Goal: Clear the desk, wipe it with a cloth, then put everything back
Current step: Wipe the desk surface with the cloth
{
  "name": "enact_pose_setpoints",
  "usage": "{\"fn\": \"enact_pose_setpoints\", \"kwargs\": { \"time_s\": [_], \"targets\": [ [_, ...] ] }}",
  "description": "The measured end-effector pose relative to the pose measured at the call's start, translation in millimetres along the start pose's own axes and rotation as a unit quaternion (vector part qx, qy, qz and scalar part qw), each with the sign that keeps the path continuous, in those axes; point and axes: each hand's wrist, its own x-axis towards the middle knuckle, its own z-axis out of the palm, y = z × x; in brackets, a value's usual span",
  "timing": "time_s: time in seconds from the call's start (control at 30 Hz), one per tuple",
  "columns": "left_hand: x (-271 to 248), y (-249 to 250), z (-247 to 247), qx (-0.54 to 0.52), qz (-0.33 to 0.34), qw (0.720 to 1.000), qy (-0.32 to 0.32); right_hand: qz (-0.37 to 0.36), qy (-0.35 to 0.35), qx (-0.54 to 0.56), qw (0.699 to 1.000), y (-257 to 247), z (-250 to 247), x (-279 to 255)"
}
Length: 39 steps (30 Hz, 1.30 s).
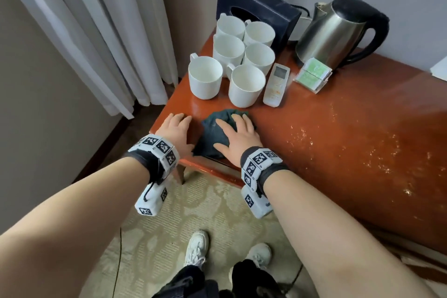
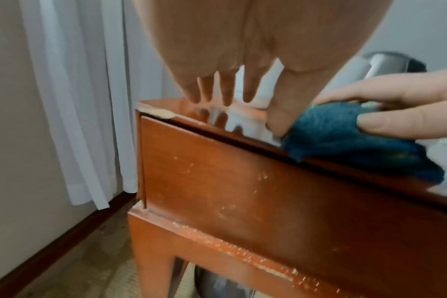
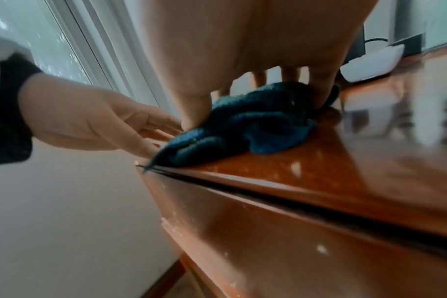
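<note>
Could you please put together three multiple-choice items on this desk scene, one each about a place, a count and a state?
1. Where does the remote control lie?
A. between the mugs and the sachet holder
B. on the carpet
C. on top of the kettle

2. How many white mugs stand on the desk?
A. three
B. six
C. eight

3. What is the right hand doing?
A. lifting a mug
B. hanging idle
C. pressing flat on the dark cloth

Answers: 1 A, it lies right of the mugs, left of the sachet holder. 2 B, six rims show. 3 C, its straight fingers lie on the cloth.
</note>
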Motion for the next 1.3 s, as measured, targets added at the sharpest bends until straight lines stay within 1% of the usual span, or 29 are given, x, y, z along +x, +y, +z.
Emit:
{"fn": "enact_pose_setpoints", "kwargs": {
  "time_s": [0.1, 0.17, 0.27, 0.37, 0.43, 0.5, 0.63, 0.7, 0.77, 0.83, 0.93, 1.03, 1.1, 1.13, 1.17, 1.23, 1.27, 1.3],
  "targets": [
    [5, 6, 4, 0.033, 0.02, 0.999, -0.014, -0.006, 0.021, 0.004, 1.0, 7, -1, -5],
    [9, 17, 7, 0.051, 0.04, 0.997, -0.031, 0.007, 0.022, -0.003, 1.0, 19, -3, -18],
    [12, 39, 14, 0.095, 0.06, 0.992, -0.056, 0.055, -0.003, -0.026, 0.998, 43, -6, -45],
    [10, 52, 24, 0.114, 0.051, 0.99, -0.061, 0.082, -0.029, -0.011, 0.996, 54, -10, -57],
    [11, 54, 25, 0.115, 0.045, 0.99, -0.067, 0.095, -0.02, -0.002, 0.995, 49, -10, -53],
    [12, 54, 22, 0.119, 0.046, 0.989, -0.077, 0.104, 0.004, 0.003, 0.995, 37, -3, -43],
    [13, 57, 21, 0.115, 0.043, 0.99, -0.077, 0.092, 0.036, 0.016, 0.995, 20, 8, -17],
    [14, 57, 21, 0.122, 0.036, 0.989, -0.075, 0.084, 0.041, 0.008, 0.996, 23, 7, -10],
    [16, 58, 20, 0.126, 0.032, 0.988, -0.086, 0.082, 0.052, 0.002, 0.995, 36, 5, -12],
    [18, 59, 18, 0.125, 0.029, 0.987, -0.1, 0.105, 0.065, 0.011, 0.992, 55, 2, -21],
    [21, 61, 16, 0.121, 0.02, 0.986, -0.116, 0.166, 0.078, 0.025, 0.983, 85, 4, -50],
    [22, 62, 13, 0.118, 0.014, 0.985, -0.128, 0.168, 0.064, 0.021, 0.984, 99, 4, -82],
    [21, 63, 12, 0.114, 0.013, 0.985, -0.13, 0.16, 0.051, 0.067, 0.983, 102, -5, -93],
    [21, 63, 12, 0.113, 0.012, 0.985, -0.131, 0.164, 0.057, 0.112, 0.978, 104, -12, -93],
    [21, 64, 12, 0.111, 0.012, 0.985, -0.131, 0.172, 0.075, 0.172, 0.967, 105, -19, -92],
    [19, 65, 11, 0.108, 0.013, 0.985, -0.131, 0.204, 0.111, 0.313, 0.921, 107, -36, -83],
    [18, 65, 11, 0.105, 0.013, 0.986, -0.132, 0.215, 0.126, 0.36, 0.899, 108, -42, -77],
    [18, 64, 11, 0.103, 0.012, 0.986, -0.132, 0.223, 0.131, 0.37, 0.892, 110, -46, -70]
  ]
}}
